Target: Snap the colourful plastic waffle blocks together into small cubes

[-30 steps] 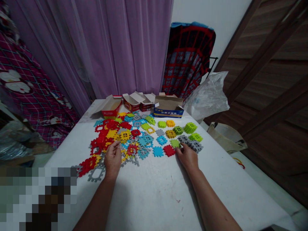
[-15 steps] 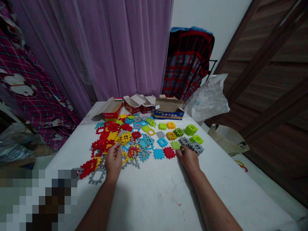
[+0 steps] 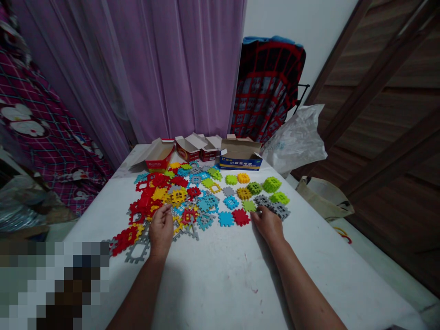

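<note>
My left hand (image 3: 161, 231) hovers over the left side of a pile of toothed plastic building tiles, its fingers curled in and nothing visible between them. Just beyond it lie a yellow window tile (image 3: 178, 196) and a red window tile (image 3: 189, 216). My right hand (image 3: 268, 223) rests on the table at the right, thumb and fingertips slightly apart. Its thumb is by the corner of a light green tile (image 3: 249, 206), and grey window tiles (image 3: 280, 210) lie beside its fingers. Left of it, a red tile (image 3: 241, 217) adjoins a blue tile (image 3: 226, 218).
Open cardboard boxes stand along the back of the white table (image 3: 220, 284), among them a red box (image 3: 159, 162) and a blue box (image 3: 240, 163). A light green tile cube (image 3: 272, 184) sits at the right. A clear plastic bag (image 3: 295, 140) hangs beyond the right edge.
The whole view has shifted very slightly. Both hands and the tiles keep the same places relative to each other.
</note>
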### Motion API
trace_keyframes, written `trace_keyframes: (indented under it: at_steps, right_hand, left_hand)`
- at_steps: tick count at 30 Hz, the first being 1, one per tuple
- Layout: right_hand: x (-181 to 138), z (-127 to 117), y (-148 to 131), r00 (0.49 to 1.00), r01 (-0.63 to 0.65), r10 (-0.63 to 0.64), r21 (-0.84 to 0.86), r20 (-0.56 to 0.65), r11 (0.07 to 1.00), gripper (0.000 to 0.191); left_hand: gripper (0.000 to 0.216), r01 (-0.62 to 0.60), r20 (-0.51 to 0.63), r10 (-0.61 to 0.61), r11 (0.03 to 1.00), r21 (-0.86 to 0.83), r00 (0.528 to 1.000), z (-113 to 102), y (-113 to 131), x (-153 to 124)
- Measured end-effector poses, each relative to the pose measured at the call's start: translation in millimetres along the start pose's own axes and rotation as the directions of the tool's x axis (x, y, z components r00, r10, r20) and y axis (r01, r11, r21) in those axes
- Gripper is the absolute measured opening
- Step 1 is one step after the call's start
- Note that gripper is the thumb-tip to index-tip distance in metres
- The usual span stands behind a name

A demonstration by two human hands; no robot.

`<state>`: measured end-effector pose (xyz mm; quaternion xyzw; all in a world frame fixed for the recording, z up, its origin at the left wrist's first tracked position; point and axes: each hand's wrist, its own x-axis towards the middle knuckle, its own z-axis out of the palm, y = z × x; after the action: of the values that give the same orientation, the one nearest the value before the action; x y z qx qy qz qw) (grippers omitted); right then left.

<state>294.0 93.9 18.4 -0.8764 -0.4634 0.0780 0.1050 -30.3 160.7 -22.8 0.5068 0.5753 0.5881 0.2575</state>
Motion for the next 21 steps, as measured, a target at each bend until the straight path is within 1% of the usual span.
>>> trace_keyframes:
  at_steps: [2,6,9,13,16,21]
  right_hand:
    - [0.1,-0.5,-0.7,1.000,-0.009,0.009,-0.004,-0.006,1.000,0.035]
    - [-2.3,-1.0,-2.7,0.999,-0.044,0.043,-0.010,-0.033,0.999,0.039]
    - [-3.8,-1.4,-4.4,0.998,-0.053,0.054,0.025,-0.038,0.998,0.041]
    - [-2.1,-3.8,-6.7,0.998,-0.066,0.067,0.038,-0.019,0.997,0.053]
    - [0.8,-6.2,-8.2,0.997,-0.073,0.074,0.027,-0.020,0.997,0.058]
    - [4.2,-7.1,-8.5,0.998,-0.068,0.068,0.016,-0.008,0.998,0.056]
  left_hand:
    - [0.037,0.007,0.002,-0.007,1.000,-0.003,1.000,0.1,-0.5,-0.2]
    - [0.035,0.015,0.002,-0.015,1.000,-0.018,1.000,0.5,-1.6,-0.6]
    - [0.035,0.021,0.007,-0.021,1.000,-0.017,1.000,0.9,-2.3,-0.5]
    - [0.035,0.005,0.004,-0.005,1.000,-0.004,1.000,1.3,-1.0,0.1]
    - [0.035,-0.018,-0.003,0.018,1.000,0.010,1.000,0.9,1.2,0.2]
    - [0.034,-0.031,-0.011,0.032,0.999,0.028,0.999,0.2,3.7,-0.3]
